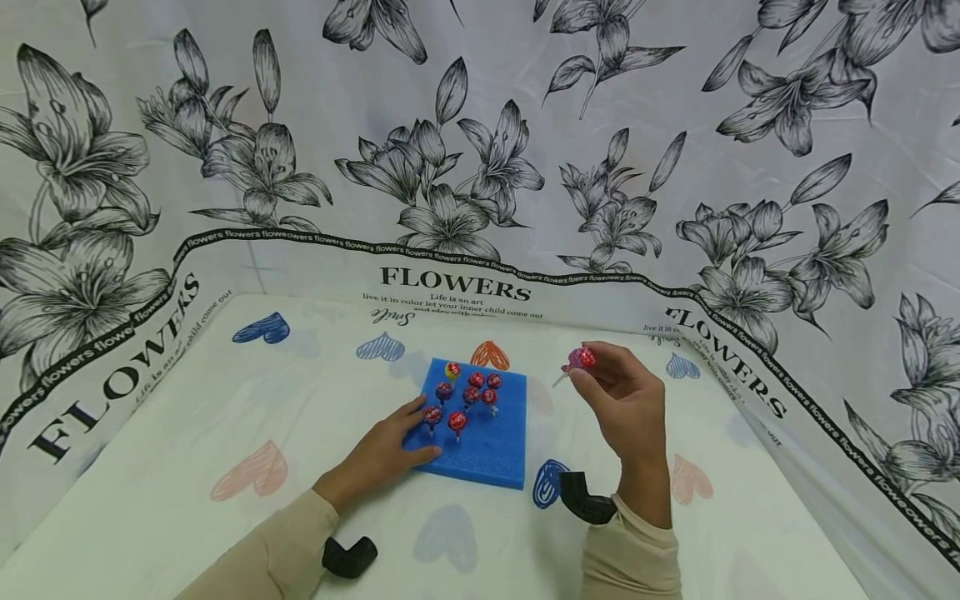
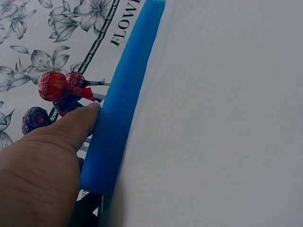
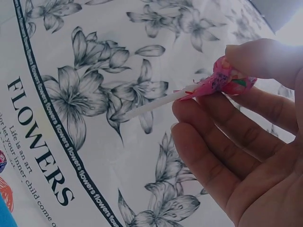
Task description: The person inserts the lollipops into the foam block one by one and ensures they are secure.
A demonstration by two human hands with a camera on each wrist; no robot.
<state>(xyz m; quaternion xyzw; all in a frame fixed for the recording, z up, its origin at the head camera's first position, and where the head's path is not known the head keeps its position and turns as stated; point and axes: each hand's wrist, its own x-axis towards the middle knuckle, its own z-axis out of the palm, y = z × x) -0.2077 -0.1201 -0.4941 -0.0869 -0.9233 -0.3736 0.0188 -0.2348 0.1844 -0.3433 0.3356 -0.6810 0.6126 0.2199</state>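
My right hand pinches a lollipop in a pink and red wrapper by its head, between thumb and fingers, above the table. Its white stick points away from the hand, free of the fingers. The left hand rests at the left side of a blue foam block, thumb on its top face and the other fingers spread along its left edge. Several wrapped lollipops stand upright in the foam, sticks down. In the left wrist view, the left thumb lies close beside a red lollipop.
A white cloth with printed hearts covers the table. Behind it hangs a curtain with black-and-white flowers. Black curved mounts sit at both wrists, over beige sleeves.
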